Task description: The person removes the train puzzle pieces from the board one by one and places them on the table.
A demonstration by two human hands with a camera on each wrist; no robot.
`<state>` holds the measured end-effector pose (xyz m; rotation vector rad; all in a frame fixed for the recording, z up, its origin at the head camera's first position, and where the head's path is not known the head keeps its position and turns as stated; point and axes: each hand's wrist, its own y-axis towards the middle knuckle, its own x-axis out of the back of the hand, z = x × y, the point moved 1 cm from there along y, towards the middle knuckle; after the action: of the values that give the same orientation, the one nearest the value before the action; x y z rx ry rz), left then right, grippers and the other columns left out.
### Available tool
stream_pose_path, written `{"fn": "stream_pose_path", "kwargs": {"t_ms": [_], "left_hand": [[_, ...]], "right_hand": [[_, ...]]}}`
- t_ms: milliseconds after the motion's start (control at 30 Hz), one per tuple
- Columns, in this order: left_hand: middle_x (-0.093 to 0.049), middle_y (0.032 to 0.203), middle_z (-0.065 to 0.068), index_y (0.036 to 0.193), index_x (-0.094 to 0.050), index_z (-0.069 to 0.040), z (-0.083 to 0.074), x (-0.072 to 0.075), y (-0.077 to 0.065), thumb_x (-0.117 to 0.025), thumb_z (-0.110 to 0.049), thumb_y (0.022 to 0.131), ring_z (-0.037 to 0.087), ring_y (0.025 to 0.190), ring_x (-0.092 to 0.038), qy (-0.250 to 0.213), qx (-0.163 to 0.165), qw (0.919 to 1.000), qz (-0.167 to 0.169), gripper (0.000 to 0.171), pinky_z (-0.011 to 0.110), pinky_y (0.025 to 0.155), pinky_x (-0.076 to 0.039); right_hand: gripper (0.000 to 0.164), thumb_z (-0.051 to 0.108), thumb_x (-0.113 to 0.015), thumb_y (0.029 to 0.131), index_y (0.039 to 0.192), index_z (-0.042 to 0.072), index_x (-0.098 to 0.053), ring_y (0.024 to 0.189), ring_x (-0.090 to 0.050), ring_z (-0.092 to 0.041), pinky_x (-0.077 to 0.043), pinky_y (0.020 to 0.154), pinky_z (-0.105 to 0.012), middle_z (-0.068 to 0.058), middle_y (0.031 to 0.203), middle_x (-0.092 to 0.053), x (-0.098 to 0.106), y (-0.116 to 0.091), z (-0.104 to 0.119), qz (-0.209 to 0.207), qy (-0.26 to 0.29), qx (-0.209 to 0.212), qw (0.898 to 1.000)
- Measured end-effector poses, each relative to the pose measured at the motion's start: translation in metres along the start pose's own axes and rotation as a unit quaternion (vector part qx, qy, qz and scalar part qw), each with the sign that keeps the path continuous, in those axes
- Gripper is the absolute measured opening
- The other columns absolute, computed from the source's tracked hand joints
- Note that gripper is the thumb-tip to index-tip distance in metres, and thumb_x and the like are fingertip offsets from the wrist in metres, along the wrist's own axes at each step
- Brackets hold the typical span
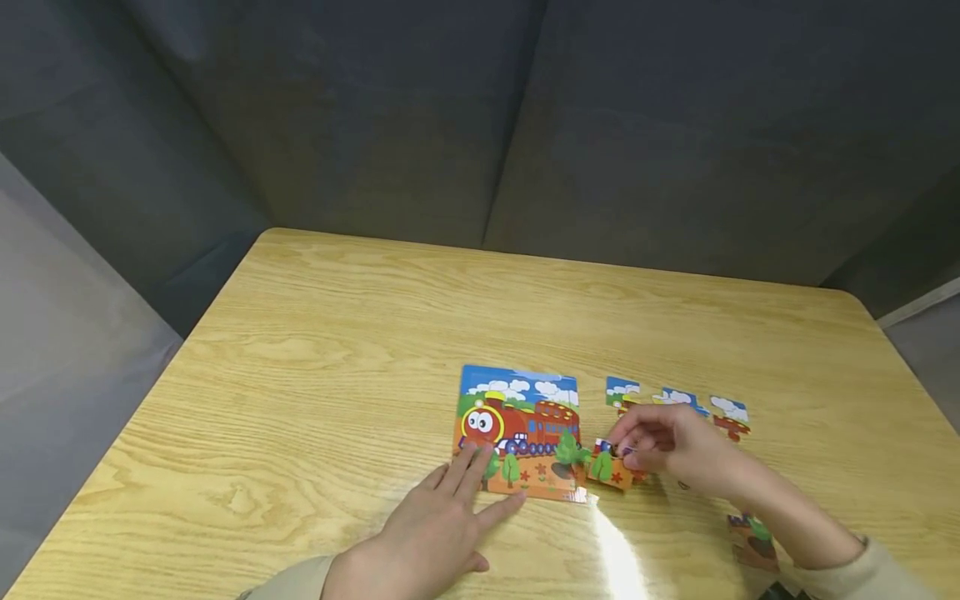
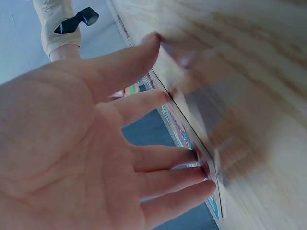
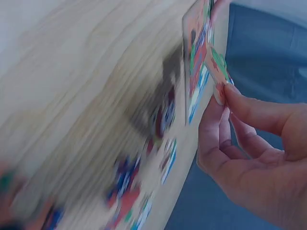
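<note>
A square jigsaw puzzle board [image 1: 525, 417] with a red train picture lies on the table. The fingertips of my left hand [image 1: 438, 521] rest on its lower left part; in the left wrist view its fingers are spread and nearly straight along the board's edge. Just off the board's right side, my right hand [image 1: 671, 442] pinches a puzzle piece [image 1: 611, 469] between thumb and fingers. That piece shows a green tree on orange ground, and in the right wrist view the piece [image 3: 218, 69] is raised off the table, tilted, close beside the board.
Loose puzzle pieces lie right of the board: one with cloud and sky [image 1: 622, 389], another at the far right [image 1: 729, 412], and a brown and green one [image 1: 752, 542] by the right forearm. Others are partly hidden under the right hand. The wooden table [image 1: 300, 350] ends at a dark curtain [image 1: 375, 125].
</note>
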<state>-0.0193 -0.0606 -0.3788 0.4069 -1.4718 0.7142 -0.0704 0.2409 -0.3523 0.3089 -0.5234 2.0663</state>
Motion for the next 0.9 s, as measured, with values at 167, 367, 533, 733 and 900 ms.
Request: {"fn": "stream_pose_path", "kwargs": {"t_ms": [167, 367, 533, 733, 900], "left_hand": [[-0.030, 0.155, 0.022, 0.151, -0.036, -0.040, 0.001, 0.000, -0.001, -0.060, -0.061, 0.084, 0.037, 0.143, -0.027, -0.001, 0.000, 1.0000, 0.003, 0.074, 0.038, 0.101, -0.046], [-0.030, 0.155, 0.021, 0.151, -0.037, -0.040, 0.001, 0.000, 0.000, -0.060, -0.062, 0.084, 0.036, 0.143, -0.028, 0.001, 0.002, 1.0000, 0.002, 0.074, 0.037, 0.102, -0.045], [-0.033, 0.154, 0.021, 0.150, -0.038, -0.040, 0.001, -0.001, -0.001, -0.060, -0.062, 0.084, 0.035, 0.142, -0.031, 0.007, -0.002, 0.9999, -0.014, 0.073, 0.036, 0.101, -0.046], [-0.035, 0.153, 0.021, 0.150, -0.038, -0.040, 0.001, -0.001, -0.001, -0.060, -0.062, 0.085, 0.035, 0.141, -0.033, 0.019, -0.006, 0.9995, -0.023, 0.072, 0.036, 0.101, -0.046], [-0.034, 0.153, 0.021, 0.150, -0.038, -0.040, 0.000, 0.000, -0.001, -0.060, -0.061, 0.085, 0.034, 0.141, -0.032, 0.018, -0.005, 0.9997, -0.018, 0.072, 0.037, 0.102, -0.045]], "right_hand": [[0.016, -0.008, -0.064, 0.089, 0.105, -0.005, -0.064, 0.077, -0.064, -0.015, -0.055, 0.064, -0.029, -0.009, 0.091, -0.065, 0.016, -0.021, -0.020, 0.005, -0.030, 0.008, 1.000], [0.016, -0.011, -0.065, 0.086, 0.101, -0.005, -0.064, 0.074, -0.059, -0.011, -0.053, 0.063, -0.025, -0.004, 0.086, -0.062, 0.020, -0.045, -0.040, 0.017, -0.056, -0.013, 0.998], [0.019, -0.012, -0.070, 0.079, 0.091, 0.001, -0.066, 0.070, -0.054, -0.004, -0.051, 0.061, -0.023, -0.001, 0.080, -0.060, 0.017, -0.058, -0.046, -0.022, -0.139, -0.070, 0.988], [0.021, -0.002, -0.080, 0.075, 0.080, 0.014, -0.066, 0.066, -0.050, 0.001, -0.047, 0.057, -0.022, 0.007, 0.075, -0.057, 0.010, -0.065, -0.046, -0.082, -0.253, -0.061, 0.962], [0.023, -0.001, -0.080, 0.075, 0.078, 0.018, -0.067, 0.065, -0.051, -0.001, -0.047, 0.056, -0.023, 0.008, 0.075, -0.059, 0.007, -0.063, -0.047, -0.096, -0.288, -0.108, 0.947]]}}
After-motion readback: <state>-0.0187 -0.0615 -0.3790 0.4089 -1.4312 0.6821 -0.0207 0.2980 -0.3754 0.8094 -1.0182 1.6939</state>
